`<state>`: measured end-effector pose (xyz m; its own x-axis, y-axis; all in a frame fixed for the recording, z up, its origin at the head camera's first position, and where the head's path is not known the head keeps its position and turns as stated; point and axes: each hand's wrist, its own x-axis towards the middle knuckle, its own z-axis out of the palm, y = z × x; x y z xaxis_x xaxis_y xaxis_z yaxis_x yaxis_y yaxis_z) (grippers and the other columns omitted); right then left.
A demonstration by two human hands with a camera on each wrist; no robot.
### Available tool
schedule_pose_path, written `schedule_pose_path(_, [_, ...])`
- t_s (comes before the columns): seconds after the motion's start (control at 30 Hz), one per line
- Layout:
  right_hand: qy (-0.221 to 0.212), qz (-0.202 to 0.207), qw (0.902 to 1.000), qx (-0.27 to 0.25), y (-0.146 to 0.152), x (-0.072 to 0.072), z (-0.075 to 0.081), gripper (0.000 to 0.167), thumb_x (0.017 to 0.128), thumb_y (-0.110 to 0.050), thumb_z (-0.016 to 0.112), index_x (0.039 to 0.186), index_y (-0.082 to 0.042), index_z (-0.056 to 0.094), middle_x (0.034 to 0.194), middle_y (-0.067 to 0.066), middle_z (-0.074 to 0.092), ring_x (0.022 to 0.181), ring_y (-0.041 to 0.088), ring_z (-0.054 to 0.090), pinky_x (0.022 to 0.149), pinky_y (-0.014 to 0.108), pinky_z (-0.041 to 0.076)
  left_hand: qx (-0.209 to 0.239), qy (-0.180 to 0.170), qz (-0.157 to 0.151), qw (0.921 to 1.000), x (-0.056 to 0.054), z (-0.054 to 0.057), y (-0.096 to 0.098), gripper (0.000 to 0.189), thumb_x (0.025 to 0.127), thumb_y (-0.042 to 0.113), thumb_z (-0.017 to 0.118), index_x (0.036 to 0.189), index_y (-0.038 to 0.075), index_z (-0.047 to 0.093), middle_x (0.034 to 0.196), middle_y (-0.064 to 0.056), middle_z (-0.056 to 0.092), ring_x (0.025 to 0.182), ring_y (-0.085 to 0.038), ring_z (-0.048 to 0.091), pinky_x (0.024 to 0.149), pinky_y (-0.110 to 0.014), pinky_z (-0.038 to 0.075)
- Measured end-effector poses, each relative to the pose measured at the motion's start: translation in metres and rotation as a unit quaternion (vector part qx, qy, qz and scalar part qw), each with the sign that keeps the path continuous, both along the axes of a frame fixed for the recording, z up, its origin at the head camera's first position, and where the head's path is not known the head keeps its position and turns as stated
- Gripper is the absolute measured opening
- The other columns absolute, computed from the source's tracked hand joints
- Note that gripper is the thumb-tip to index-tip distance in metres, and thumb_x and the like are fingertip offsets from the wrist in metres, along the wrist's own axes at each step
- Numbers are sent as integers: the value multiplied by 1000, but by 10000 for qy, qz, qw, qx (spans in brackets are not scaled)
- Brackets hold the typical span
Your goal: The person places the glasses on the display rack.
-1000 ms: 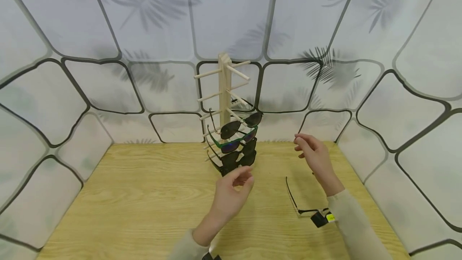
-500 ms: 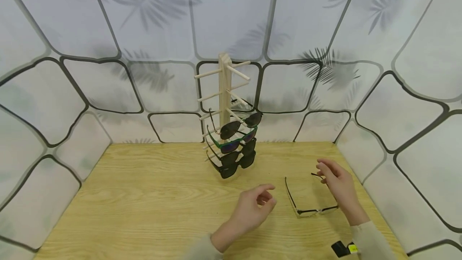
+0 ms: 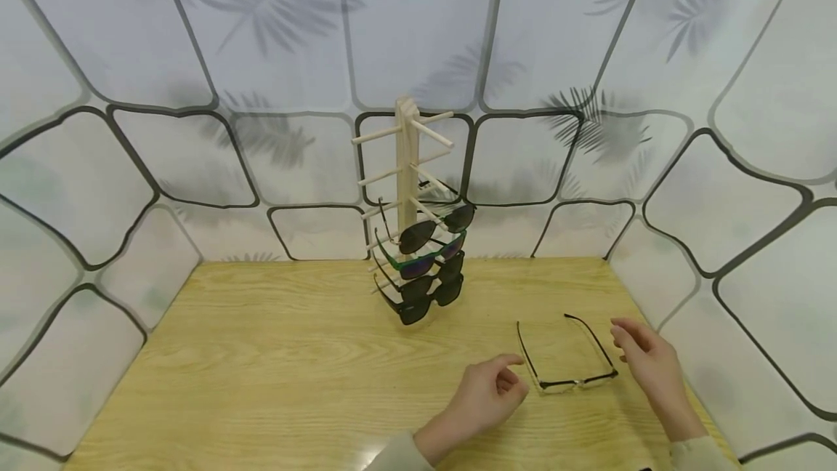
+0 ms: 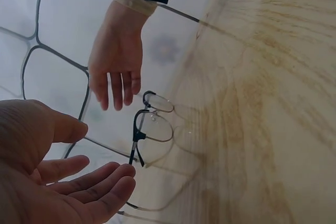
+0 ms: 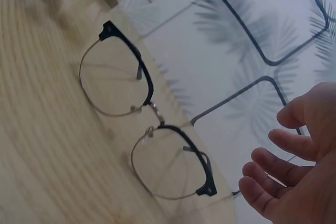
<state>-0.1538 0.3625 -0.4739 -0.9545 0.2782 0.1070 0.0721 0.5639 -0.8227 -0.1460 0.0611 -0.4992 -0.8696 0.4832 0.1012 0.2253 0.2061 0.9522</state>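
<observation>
A pair of clear eyeglasses (image 3: 578, 383) with black browlines and thin metal lower rims lies on the table, temples unfolded and pointing to the back. Just left of it is my left hand (image 3: 487, 397), fingers loosely bent and holding nothing. On the other side, my right hand (image 3: 654, 365) hovers beside the right temple, also with nothing in it. The right wrist view shows the eyeglasses (image 5: 152, 108) close up, apart from the right hand (image 5: 294, 161). In the left wrist view, the left hand's fingers (image 4: 113, 182) are near one temple.
A wooden display stand (image 3: 407, 166) with pegs stands at the back middle of the table (image 3: 281, 369). Several pairs of sunglasses (image 3: 418, 275) hang on its lower pegs; the upper pegs carry none. Patterned cloth walls (image 3: 294, 57) enclose the back and sides.
Both hands have come down and to the right, away from the stand, and now flank the eyeglasses. The right hand has uncovered the right temple. The eyeglasses and stand have not moved.
</observation>
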Motion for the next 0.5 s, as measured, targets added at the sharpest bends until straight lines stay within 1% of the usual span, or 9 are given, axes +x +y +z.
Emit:
schedule_pose_path(0.13, [-103,-12,9999,32,5,2,-5,54,110,-39,56,144,3,58,93,-39,58,87,-14,56,71,17,56,-28,-121,2,9999,2,-4,4,40,100,16,70,138,4,67,98,0,75,84,5,67,75,-15,56])
schedule_pose_path(0.3, [-230,-40,9997,19,8,3,-11,51,110,-34,57,143,5,58,96,-33,61,86,-14,56,71,18,57,-85,-86,25,9999,5,-8,9,42,100,18,70,139,4,67,100,-1,74,85,4,68,74,-15,56])
schedule_pose_path(0.4, [-376,-55,9993,12,10,4,-15,51,110,-34,56,144,5,58,99,-26,66,85,-13,57,72,18,57,-115,-85,68,9999,6,-10,12,43,99,18,70,140,4,66,101,-2,73,87,1,70,74,-16,56])
schedule_pose_path(0.5, [-557,-79,9984,32,10,6,-19,52,111,-35,55,145,5,57,106,-12,71,85,-13,57,72,18,56,-180,-39,120,9998,7,-12,16,44,99,18,71,140,3,65,102,-4,73,89,0,71,74,-16,56])
